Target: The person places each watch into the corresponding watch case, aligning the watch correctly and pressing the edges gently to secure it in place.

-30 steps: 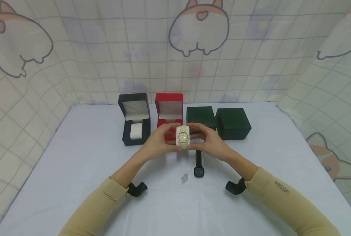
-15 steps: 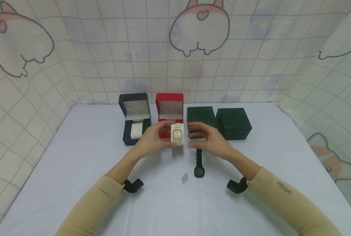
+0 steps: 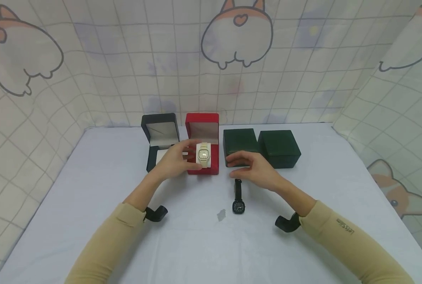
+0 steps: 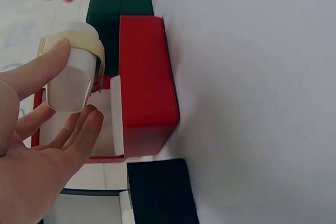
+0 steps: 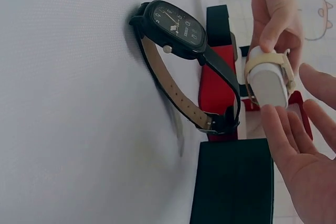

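Observation:
My left hand (image 3: 173,161) grips a white watch cushion (image 4: 69,85) with a cream watch (image 3: 203,154) strapped round it, thumb on one side and fingers on the other. The cushion is over the base of the red watch box (image 3: 214,159), whose lid stands up; in the left wrist view it still looks raised above the box. My right hand (image 3: 257,170) holds nothing; its fingers are loosely bent in front of a closed green box (image 3: 240,139). Just below that hand, a black watch (image 3: 238,206) lies on the table, its strap buckled into a loop in the right wrist view.
A dark watch box (image 3: 160,118) with its lid up stands left of the red one, a white cushion partly visible inside. Another closed green box (image 3: 279,148) stands at the right. A small grey patch (image 3: 221,215) marks the white tablecloth (image 3: 196,252).
My right hand has let go of the cushion and come away to the right. My left hand has carried the cushion with the cream watch leftward, over the red box.

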Motion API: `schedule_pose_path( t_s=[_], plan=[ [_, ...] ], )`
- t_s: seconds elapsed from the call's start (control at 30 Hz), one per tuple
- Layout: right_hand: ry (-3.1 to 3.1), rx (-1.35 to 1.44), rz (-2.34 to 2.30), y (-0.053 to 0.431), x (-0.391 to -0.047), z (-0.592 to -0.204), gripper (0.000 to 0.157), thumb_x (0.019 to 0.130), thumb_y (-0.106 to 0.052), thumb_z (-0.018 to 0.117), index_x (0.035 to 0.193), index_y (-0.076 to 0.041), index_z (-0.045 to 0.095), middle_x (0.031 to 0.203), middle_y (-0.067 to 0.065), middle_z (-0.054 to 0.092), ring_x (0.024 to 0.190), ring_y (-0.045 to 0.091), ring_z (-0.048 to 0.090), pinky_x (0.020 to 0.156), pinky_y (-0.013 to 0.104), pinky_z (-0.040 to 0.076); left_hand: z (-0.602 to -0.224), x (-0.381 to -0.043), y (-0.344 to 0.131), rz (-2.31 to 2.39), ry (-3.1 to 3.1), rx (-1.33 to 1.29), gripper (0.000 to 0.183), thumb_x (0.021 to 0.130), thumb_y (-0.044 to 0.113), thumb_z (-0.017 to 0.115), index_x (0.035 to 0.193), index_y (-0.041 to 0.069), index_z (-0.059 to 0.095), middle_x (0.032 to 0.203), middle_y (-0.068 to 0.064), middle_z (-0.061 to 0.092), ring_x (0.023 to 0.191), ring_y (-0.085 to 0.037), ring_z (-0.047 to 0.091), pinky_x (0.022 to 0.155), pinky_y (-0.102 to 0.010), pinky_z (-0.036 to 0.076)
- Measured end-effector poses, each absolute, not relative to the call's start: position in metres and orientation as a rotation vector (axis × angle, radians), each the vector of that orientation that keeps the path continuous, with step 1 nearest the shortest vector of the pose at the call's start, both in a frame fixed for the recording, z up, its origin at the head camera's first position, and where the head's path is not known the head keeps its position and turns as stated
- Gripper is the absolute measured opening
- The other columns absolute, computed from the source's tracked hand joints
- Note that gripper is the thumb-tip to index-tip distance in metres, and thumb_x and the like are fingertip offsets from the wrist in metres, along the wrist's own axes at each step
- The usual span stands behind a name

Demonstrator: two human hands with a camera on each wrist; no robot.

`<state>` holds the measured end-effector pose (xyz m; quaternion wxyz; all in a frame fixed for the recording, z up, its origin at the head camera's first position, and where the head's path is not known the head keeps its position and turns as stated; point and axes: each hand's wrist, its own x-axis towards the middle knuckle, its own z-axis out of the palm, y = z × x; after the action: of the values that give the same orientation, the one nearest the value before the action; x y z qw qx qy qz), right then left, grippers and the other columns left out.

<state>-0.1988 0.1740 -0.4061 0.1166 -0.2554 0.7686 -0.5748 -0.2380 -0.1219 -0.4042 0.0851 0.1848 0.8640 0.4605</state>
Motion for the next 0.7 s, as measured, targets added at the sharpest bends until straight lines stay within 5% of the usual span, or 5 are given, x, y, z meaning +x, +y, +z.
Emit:
schedule_pose_path(
  t_s=[0.7],
  plan=[
    [2.285, -0.834, -1.622, 0.175, -0.201, -0.399, 0.046, 0.089, 0.001, 0.079, 0.131, 0.005, 0.061, 0.129, 0.024, 0.061, 0.117, 0.036, 0.061, 0.093, 0.03, 0.056, -0.414, -0.265, -0.122, 1.085, 2.698, 0.616, 0.079, 0.086, 0.019, 0.085, 0.154, 0.011, 0.045, 0.151, -0.013, 0.048, 0.141, -0.031, 0.04, 0.114, -0.054, 0.038]
  ],
)
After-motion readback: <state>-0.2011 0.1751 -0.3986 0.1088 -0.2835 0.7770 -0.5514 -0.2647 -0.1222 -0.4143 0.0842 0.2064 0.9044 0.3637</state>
